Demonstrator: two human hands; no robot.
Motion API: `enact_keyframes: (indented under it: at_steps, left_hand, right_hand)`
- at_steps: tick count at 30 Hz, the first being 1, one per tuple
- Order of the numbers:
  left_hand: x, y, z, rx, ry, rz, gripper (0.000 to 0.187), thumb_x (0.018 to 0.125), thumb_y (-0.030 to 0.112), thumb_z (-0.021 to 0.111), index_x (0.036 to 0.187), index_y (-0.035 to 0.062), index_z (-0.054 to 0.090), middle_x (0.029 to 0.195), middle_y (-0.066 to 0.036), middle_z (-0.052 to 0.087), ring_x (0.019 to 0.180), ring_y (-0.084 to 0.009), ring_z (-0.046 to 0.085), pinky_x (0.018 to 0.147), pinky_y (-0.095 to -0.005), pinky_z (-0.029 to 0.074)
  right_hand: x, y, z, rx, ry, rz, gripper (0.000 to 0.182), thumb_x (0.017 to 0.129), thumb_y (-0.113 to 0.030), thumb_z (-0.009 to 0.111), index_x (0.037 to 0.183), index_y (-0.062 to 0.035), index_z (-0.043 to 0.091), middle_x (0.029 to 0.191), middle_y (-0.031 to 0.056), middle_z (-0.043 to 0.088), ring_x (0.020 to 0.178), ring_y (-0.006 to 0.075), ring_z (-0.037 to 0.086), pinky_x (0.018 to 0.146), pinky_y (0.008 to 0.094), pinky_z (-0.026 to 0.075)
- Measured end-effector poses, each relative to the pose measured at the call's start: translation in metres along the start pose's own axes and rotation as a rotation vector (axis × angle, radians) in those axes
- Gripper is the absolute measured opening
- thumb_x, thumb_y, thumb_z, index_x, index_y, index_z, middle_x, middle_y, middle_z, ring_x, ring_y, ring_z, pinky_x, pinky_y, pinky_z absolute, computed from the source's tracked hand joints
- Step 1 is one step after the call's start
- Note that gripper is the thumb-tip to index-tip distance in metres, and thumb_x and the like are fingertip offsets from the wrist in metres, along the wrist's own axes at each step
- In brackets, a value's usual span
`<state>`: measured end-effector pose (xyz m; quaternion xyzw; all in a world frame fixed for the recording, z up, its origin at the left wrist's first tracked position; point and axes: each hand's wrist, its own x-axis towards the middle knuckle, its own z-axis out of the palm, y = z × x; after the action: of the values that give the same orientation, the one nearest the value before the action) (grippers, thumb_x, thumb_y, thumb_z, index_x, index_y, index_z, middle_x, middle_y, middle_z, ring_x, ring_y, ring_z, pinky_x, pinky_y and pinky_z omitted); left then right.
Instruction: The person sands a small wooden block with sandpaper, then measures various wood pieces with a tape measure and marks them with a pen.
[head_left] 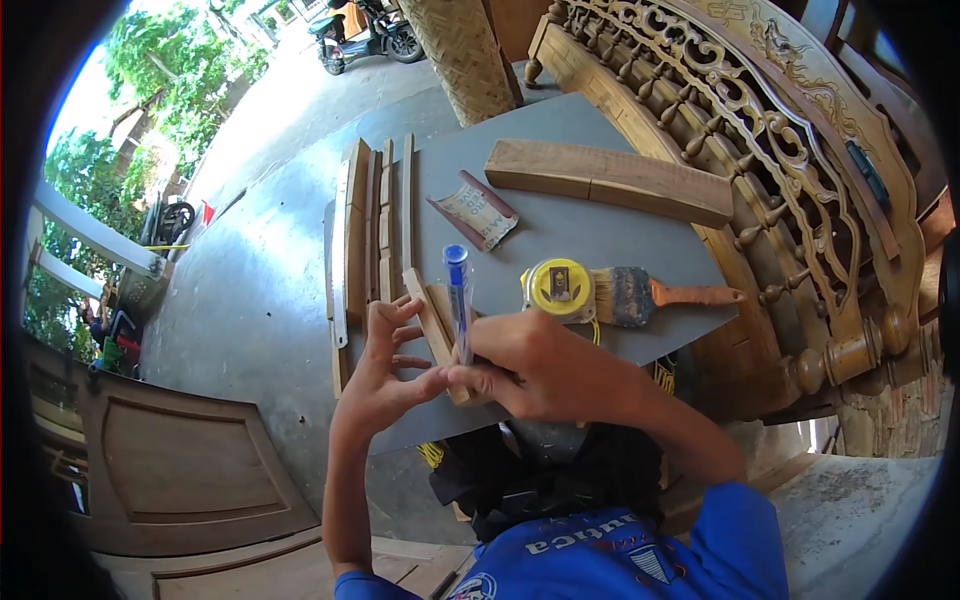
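Note:
My left hand (375, 385) grips a short wooden piece (429, 322), with its fingers along the left side and the thumb near the lower end. A blue-capped pen (457, 285) is pinched in my right hand (550, 365), standing nearly upright against the wood. The pen's lower tip is hidden by my fingers. Just beyond my right hand lie a yellow tape measure (558, 289) and a paintbrush (640, 296) with dark, stained bristles and a wooden handle.
Several wooden strips (387, 215) and a metal ruler (341, 260) lie on the left of the grey board (590, 240). Curled sandpaper (478, 212) and a thick wooden beam (610, 180) lie farther back. Carved wooden furniture (700, 110) borders the right; a panelled door (190, 460) is lower left.

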<state>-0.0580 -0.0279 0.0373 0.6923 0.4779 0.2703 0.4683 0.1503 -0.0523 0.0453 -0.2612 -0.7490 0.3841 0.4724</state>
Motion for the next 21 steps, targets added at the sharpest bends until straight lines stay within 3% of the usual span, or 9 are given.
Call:
enact_keyframes:
  at_steps: [12,15,21]
  left_hand:
    - [0.002,-0.005,0.0,-0.041,-0.013,-0.038,0.08,0.062,0.042,0.077,0.117,0.0063,0.031,0.132,-0.023,0.033,0.114,-0.034,0.044,0.08,-0.0387,0.048]
    - [0.0,-0.001,0.001,-0.024,-0.002,-0.022,0.082,0.062,0.042,0.077,0.119,0.0049,0.032,0.13,-0.023,0.034,0.113,-0.0335,0.045,0.08,-0.0387,0.048]
    - [0.0,-0.001,0.0,-0.01,-0.007,-0.006,0.083,0.062,0.041,0.077,0.122,0.0034,0.032,0.127,-0.021,0.036,0.113,-0.0327,0.045,0.08,-0.0384,0.048]
  right_hand:
    - [-0.005,-0.001,-0.001,-0.048,-0.014,0.01,0.014,0.077,-0.011,0.064,0.078,0.0019,0.058,0.066,0.0165,0.054,0.061,0.0319,0.056,0.055,0.0357,0.042]
    - [-0.011,-0.003,0.002,-0.009,-0.018,-0.033,0.016,0.081,-0.007,0.059,0.075,0.0065,0.052,0.069,0.0196,0.056,0.061,0.0322,0.057,0.055,0.0369,0.043]
    - [0.0,0.0,-0.001,-0.118,-0.026,0.069,0.013,0.077,-0.011,0.064,0.079,0.001,0.058,0.069,0.015,0.058,0.065,0.0314,0.058,0.058,0.0347,0.043]
